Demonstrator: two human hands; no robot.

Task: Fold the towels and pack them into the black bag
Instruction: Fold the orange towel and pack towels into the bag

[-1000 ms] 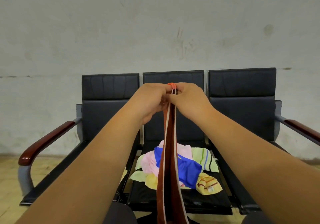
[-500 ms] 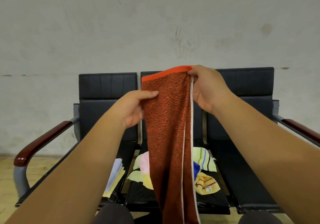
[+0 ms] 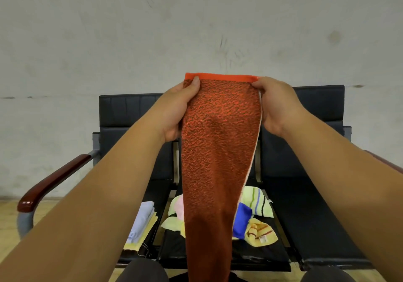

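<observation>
The left hand (image 3: 174, 111) and the right hand (image 3: 277, 107) each pinch a top corner of the red towel (image 3: 218, 151), so it hangs down in the air. Behind it, other towels (image 3: 259, 233) lie in a heap on the middle seat (image 3: 257, 257).

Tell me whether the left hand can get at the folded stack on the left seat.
Probably not yet: the left hand grips the orange towel; nothing covers the folded stack.

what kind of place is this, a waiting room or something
Likely a waiting area or corridor rather than a home: a row of joined black seats with wooden armrests stands against a bare, scuffed wall.
</observation>
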